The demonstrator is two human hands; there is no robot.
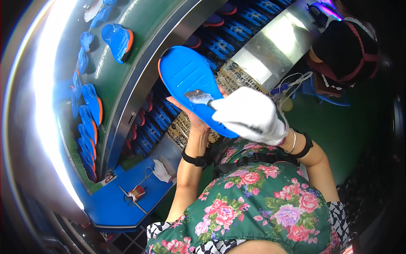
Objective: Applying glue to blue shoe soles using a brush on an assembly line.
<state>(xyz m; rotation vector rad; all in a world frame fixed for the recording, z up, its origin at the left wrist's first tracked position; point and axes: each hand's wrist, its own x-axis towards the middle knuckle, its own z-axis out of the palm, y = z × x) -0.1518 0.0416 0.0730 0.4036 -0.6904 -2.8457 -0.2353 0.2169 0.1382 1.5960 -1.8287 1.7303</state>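
Observation:
A blue shoe sole (182, 70) with a thin orange edge lies tilted across my left hand (198, 118), which is bare and grips it from below by its edge. My right hand (250, 114), in a white glove, is closed around a brush (199, 96). Its bristles press on the middle of the sole's ridged upper face and look wet. Most of the brush's handle is hidden by the glove, and the sole covers part of my left fingers.
Left, a green conveyor belt (146, 25) with a metal rim carries several blue pieces. More blue pieces (158, 116) fill a rack beneath it. A blue tabletop (114, 207) at lower left bears a white glove (162, 171). Another person (344, 51) sits at upper right.

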